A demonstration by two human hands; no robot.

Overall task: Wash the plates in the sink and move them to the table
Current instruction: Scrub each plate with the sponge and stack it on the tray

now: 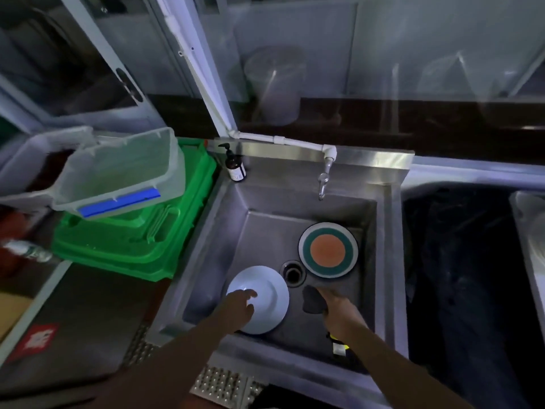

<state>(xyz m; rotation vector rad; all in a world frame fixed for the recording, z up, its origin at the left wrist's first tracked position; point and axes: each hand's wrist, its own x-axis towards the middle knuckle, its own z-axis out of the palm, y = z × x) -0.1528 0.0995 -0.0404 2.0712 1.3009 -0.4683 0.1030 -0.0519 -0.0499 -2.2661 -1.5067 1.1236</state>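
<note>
Down on the floor of the square stainless-steel sink (244, 202), the left hand (237, 308) lies over the near-left part of a round, glossy white ceramic plate (265, 299), fingers spread across its shallow well and thumb at the rim; whether they curl under the edge cannot be told. Just to the right of that plate, the right hand (334, 308) grips a dark, soft-looking scrubbing pad (312, 299), fingers closed around it low over the steel floor.

Between the two hands and slightly beyond them sits the round black drain hole (292, 274) with its metal ring. Farther from the right hand, toward the sink's back-right corner, a second round plate with a pale rim, a teal ring and a flat orange centre (328, 250) leans against the wall, apart from the white one. Above it a short metal tap (323, 184) hangs from a white plastic pipe (280, 140).

Beyond the left hand, on the sink's back-left corner, stands a brown pump bottle with a pale label (235, 166). Further left is a moulded green plastic crate (138, 246), with a translucent rectangular tub carrying a blue strip (118, 178) resting on top.
</note>
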